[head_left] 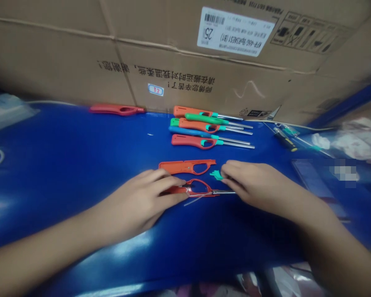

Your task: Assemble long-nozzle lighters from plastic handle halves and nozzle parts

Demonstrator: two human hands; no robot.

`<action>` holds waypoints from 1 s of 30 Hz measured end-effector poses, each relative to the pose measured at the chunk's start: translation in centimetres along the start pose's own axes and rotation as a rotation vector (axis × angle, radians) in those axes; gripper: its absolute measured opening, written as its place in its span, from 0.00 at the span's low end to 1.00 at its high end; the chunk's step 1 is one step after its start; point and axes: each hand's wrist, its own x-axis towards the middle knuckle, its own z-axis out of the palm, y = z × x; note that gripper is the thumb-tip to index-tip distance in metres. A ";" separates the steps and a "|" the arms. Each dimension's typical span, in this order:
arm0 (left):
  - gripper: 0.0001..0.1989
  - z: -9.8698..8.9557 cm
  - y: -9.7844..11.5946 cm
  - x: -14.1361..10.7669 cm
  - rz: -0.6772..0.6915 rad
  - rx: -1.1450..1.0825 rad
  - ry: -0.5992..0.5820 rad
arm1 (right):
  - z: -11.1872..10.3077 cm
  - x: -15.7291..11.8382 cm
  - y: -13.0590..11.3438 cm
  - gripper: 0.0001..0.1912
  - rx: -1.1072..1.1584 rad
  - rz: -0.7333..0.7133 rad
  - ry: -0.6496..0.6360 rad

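My left hand (151, 196) has its fingertips closed on the lower orange lighter shell half (200, 182), pressing its handle against the blue table. A metal rod (224, 192) extends from that shell's right end, and a thin clear tube (194, 201) sticks out below it. Just to the right, my right hand (250, 179) pinches a small teal plastic trigger piece (216, 175), held above the rod and apart from the shell. Behind both hands lies another orange lighter shell half (185, 167), its hollow side up.
Several finished-looking gas lighters (198, 141) lie in a stack toward the box. A red lighter shell (116, 109) sits farther left. The cardboard box (160, 53) walls off the back. Right of them are a screwdriver (286, 140), loose rods and a flat phone-like object (311, 177).
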 end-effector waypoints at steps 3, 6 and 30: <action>0.21 0.0 0.1 -0.1 -0.001 0.003 0.002 | 0.1 0.3 -0.1 0.08 0.010 0.010 -0.005; 0.21 0.1 0.0 -0.1 0.008 0.002 0.004 | 0.3 0.7 -0.1 0.08 0.022 0.009 0.004; 0.20 -0.1 0.3 0.3 -0.009 -0.034 0.009 | 1.0 0.9 -2.8 0.10 0.393 -0.135 0.148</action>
